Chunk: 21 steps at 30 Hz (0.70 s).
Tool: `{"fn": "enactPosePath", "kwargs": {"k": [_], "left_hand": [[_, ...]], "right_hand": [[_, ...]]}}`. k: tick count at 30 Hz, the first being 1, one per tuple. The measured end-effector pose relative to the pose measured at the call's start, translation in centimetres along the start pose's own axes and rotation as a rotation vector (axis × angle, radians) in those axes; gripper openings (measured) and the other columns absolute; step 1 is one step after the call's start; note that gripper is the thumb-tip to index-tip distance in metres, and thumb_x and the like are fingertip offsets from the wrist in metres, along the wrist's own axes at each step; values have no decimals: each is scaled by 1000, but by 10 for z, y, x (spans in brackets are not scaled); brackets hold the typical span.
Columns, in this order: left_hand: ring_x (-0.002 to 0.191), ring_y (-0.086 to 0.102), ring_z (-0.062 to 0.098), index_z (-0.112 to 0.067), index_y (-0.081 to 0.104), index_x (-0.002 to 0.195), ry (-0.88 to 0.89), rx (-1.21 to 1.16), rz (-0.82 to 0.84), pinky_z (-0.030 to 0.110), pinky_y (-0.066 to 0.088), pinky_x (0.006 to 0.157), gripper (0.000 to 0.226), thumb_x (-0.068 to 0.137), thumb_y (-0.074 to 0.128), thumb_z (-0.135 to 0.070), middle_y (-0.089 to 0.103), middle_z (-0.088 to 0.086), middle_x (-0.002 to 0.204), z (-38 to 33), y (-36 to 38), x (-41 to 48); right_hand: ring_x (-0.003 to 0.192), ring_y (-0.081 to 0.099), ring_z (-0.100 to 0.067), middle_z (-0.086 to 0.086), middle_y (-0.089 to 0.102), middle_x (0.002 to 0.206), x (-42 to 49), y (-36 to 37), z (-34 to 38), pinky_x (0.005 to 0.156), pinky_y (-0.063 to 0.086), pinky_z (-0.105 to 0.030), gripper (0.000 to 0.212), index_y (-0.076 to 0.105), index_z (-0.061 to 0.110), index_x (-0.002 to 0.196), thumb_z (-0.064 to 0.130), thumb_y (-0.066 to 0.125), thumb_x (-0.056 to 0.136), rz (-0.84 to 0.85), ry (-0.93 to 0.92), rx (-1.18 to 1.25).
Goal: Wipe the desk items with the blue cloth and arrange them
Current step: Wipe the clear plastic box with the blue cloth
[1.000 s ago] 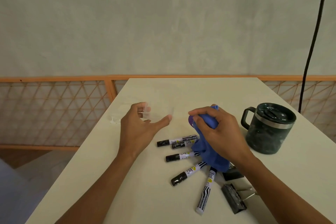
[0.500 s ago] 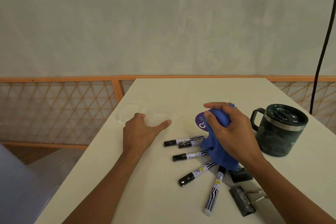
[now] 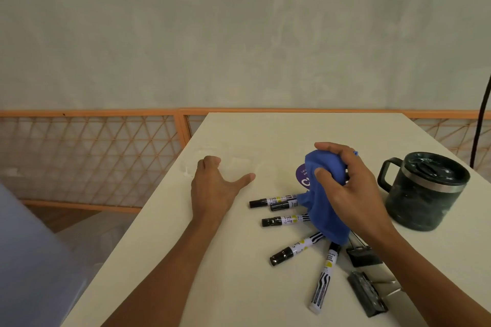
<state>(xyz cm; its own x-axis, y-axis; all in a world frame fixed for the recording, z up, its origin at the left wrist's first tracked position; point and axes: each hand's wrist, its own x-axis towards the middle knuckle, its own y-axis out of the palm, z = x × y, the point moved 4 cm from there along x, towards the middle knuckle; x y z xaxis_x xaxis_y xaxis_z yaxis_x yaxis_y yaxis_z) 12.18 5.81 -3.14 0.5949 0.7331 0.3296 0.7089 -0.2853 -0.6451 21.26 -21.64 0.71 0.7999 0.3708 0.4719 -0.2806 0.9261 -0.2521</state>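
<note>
A pale, mottled plaster wall (image 3: 239, 34) fills the upper half of the view, and an orange lattice railing (image 3: 93, 156) runs along its foot. In front of it stands a cream desk (image 3: 212, 287). A black cable (image 3: 481, 127) hangs down at the far right edge.

On the right of the desk sits a dark lidded mug (image 3: 425, 194), its handle turned toward the middle. 5 markers (image 3: 297, 247) with black caps lie fanned out near the centre, and 2 black binder clips (image 3: 368, 295) lie just beside them on the near right.

The right hand (image 3: 350, 188) hovers over the markers, its fingers and thumb curled round the blue cloth (image 3: 326, 215). The cloth is bunched over a round purple object (image 3: 303, 176) with white lettering, and its loose end hangs down over the inner ends of the markers.

The left hand (image 3: 212, 188) rests on the desk to the left of the markers, apart from them. Its thumb sticks out toward the right and its fingers fold under at the far side. Whether they hold anything cannot be told.
</note>
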Motion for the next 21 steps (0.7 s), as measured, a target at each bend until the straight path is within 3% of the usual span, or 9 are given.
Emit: {"fn": "enactPosePath", "kwargs": {"k": [6,21], "left_hand": [[112,68,25,-19,54,130,-33,-15,-42,46,57,94,100,61,86,-83,62,-2,128,-3,9,11],[118,66,28,-16,53,132,-29,0,-50,43,53,94,101,63,85,-82,65,1,130,-5,17,19]], "right_hand": [[117,60,10,42,58,127,0,0,2,93,49,-18,41,62,38,134,13,67,102,-18,-30,-21],[116,63,3,36,60,130,-2,0,6,94,55,-27,42,64,38,134,12,68,101,-40,-40,-43]]}}
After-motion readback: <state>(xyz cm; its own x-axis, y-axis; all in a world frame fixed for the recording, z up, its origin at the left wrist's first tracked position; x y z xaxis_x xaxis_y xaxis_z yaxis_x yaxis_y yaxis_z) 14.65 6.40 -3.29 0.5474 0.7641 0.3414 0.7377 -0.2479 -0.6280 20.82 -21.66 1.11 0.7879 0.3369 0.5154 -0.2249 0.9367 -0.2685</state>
